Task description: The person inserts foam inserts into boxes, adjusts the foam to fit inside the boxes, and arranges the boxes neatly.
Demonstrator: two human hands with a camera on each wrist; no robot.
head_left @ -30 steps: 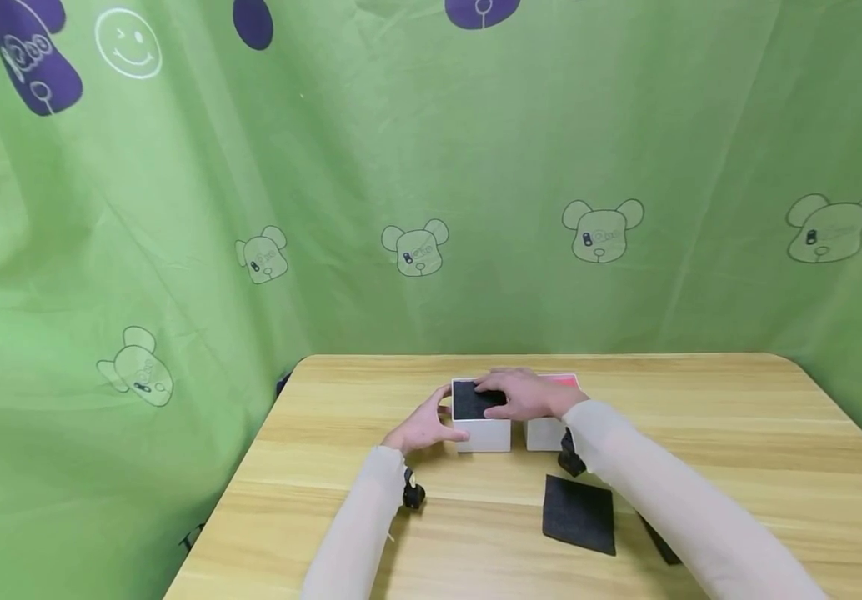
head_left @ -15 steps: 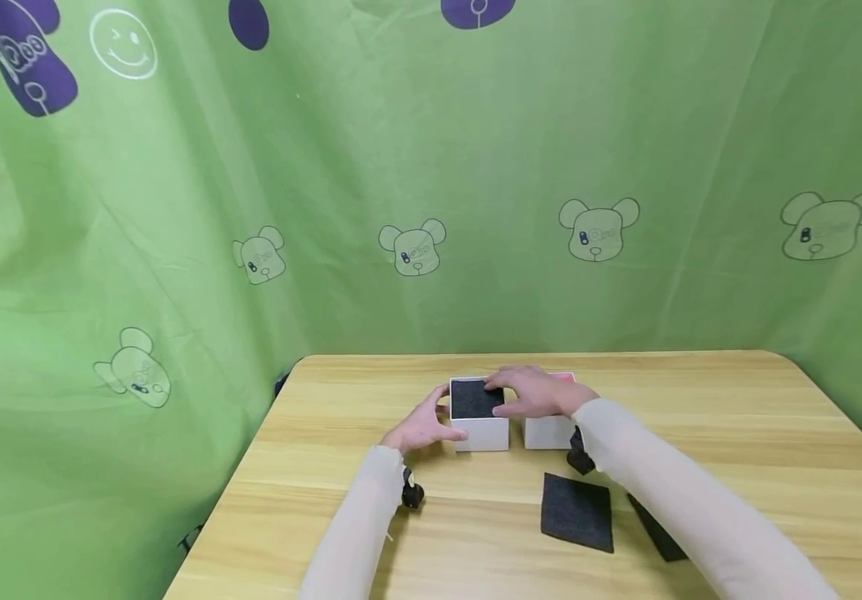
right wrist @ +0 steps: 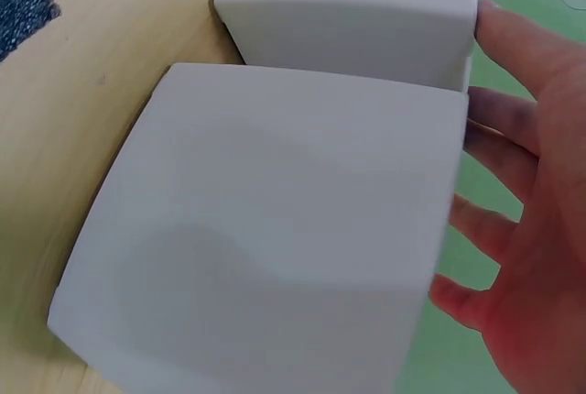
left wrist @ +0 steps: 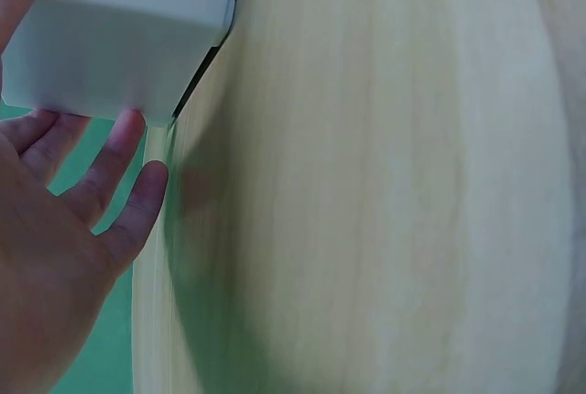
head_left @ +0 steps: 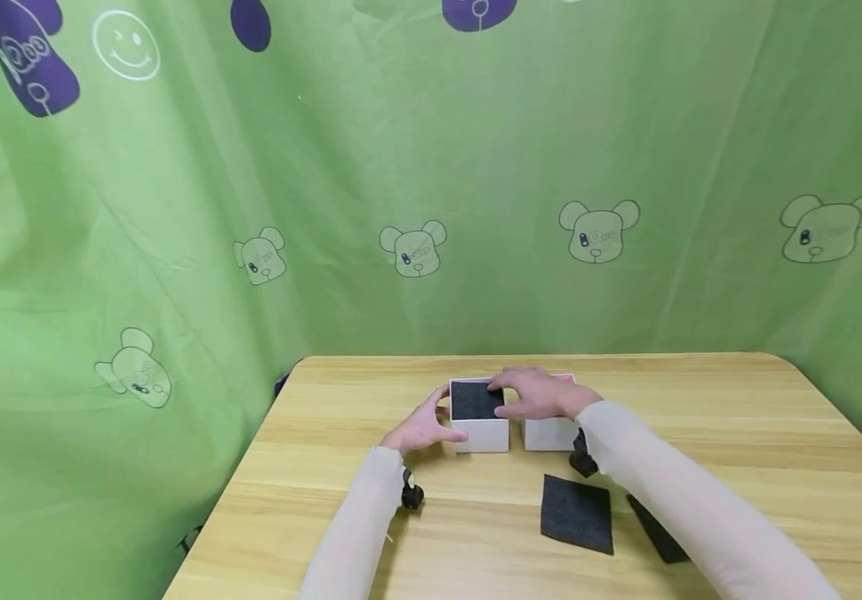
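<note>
Two white boxes stand side by side near the table's far edge. The left box (head_left: 482, 436) has a black felt-like square (head_left: 473, 400) lying level inside its rim. My left hand (head_left: 423, 423) holds this box at its left side, thumb at the front corner and fingers toward the back; the left wrist view shows fingertips against the box wall. Over the box's right edge, my right hand (head_left: 539, 393) rests with thumb and fingers spread, touching the black square or the rim. That hand partly covers the right box (head_left: 548, 434), where a pink patch (head_left: 568, 378) shows.
A loose black square (head_left: 576, 513) lies on the wooden table (head_left: 476, 533) in front of the boxes. Farther right, a second black piece (head_left: 656, 529) is partly hidden by my right sleeve. A green curtain (head_left: 506, 308) hangs behind the table.
My right hand has slid slightly right, off the middle of the black square toward the box's right edge, uncovering more of it. My left hand stays in place.
</note>
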